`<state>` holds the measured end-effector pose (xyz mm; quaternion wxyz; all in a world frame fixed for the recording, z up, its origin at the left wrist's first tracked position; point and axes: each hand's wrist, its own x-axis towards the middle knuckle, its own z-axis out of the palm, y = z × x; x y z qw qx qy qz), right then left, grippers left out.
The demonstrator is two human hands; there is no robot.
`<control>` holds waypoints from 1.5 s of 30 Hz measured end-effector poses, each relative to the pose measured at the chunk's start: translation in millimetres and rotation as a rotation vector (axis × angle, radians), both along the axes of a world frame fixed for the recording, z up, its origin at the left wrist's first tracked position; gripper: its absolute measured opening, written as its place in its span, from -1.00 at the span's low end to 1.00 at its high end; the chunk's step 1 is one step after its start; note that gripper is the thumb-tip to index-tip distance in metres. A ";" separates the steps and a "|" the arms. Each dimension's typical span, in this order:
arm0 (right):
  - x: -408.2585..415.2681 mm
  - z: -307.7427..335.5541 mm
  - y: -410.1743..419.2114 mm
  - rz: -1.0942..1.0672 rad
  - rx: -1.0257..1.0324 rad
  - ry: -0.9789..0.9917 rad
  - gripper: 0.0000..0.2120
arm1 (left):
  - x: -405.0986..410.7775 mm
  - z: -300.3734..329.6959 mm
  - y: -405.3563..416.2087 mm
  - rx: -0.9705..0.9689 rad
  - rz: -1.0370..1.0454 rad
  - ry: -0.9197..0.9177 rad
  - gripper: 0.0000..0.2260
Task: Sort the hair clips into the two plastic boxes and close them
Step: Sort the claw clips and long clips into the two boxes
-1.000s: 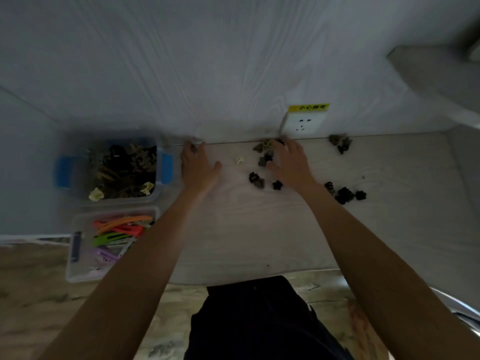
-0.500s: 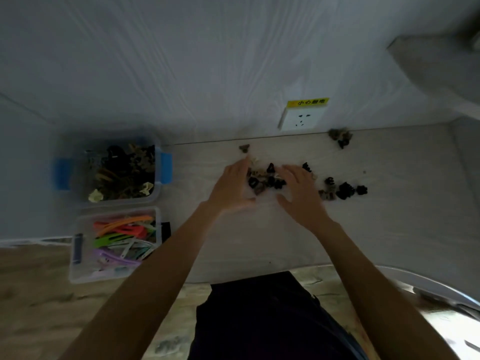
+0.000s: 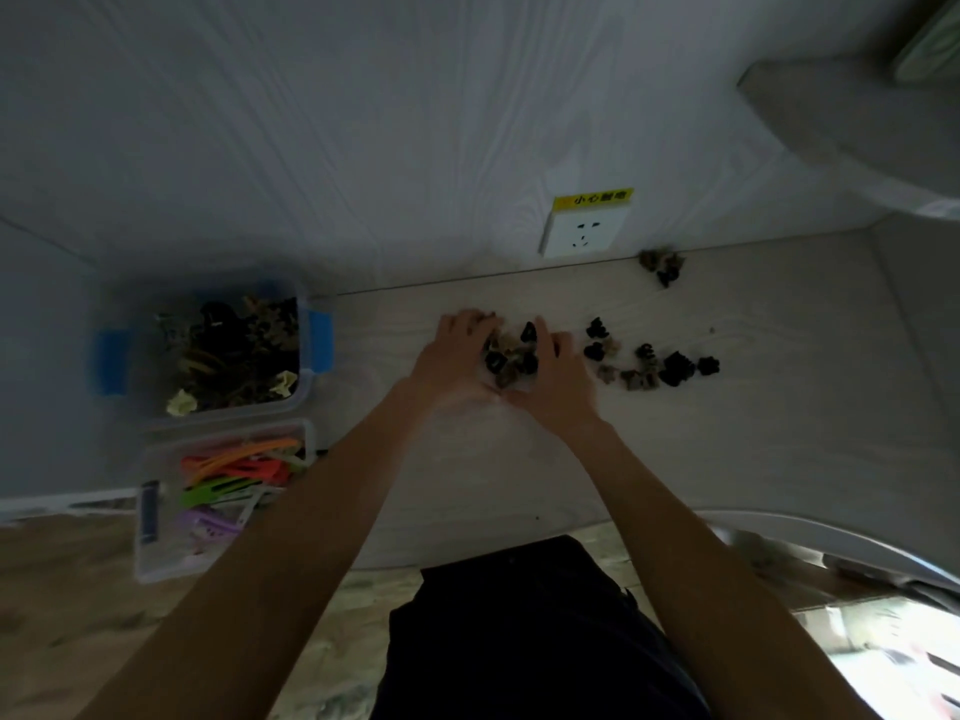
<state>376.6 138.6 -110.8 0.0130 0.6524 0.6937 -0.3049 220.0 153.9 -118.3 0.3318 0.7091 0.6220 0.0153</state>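
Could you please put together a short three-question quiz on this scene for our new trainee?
1. True or false: both boxes have their lids on.
2. Which box holds the long bright clips: A, the blue-handled box, or B, the nearer clear box?
3. What are the left hand and right hand cupping between them?

Key: 1 false, both are open. 2 B. 3 A pile of small dark claw clips on the table.

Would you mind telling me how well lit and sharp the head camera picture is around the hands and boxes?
Head view: dim overall, bright glare at the lower right corner; the wide lens bows the wall; the left hand and right hand look softly blurred over small dark claw clips; the blue-latched clear box is murky.
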 end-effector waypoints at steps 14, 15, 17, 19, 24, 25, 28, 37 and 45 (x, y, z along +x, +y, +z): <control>-3.0 -2.0 -25.0 0.055 0.064 0.125 -0.47 | -0.4 2.8 -46.8 -0.001 0.162 -0.034 -0.39; -3.5 -1.7 -25.9 0.060 0.061 0.117 -0.47 | -0.5 3.3 -48.5 -0.010 0.168 -0.020 -0.39; -4.5 -1.2 -27.6 0.071 0.071 0.078 -0.47 | -0.9 4.3 -51.0 -0.017 0.179 0.023 -0.41; -4.6 -1.0 -28.5 0.082 0.085 0.026 -0.48 | -1.2 6.2 -51.9 -0.018 0.182 0.047 -0.48; -7.5 -1.7 -28.6 0.077 0.078 0.025 -0.49 | -4.6 6.1 -53.4 -0.036 0.178 -0.021 -0.61; -9.5 -1.9 -28.8 0.082 0.081 0.032 -0.50 | -5.6 5.7 -54.5 -0.038 0.179 -0.046 -0.62; -15.3 -2.6 -29.3 0.087 0.087 0.051 -0.53 | -8.8 5.2 -57.8 -0.047 0.190 -0.100 -0.63; -11.4 -4.4 -29.1 0.059 0.073 0.174 -0.49 | -8.9 5.0 -63.3 -0.029 0.265 -0.192 -0.64; -9.9 0.9 -27.0 0.009 0.030 0.311 -0.53 | -12.4 11.4 -65.5 -0.036 0.314 -0.337 -0.68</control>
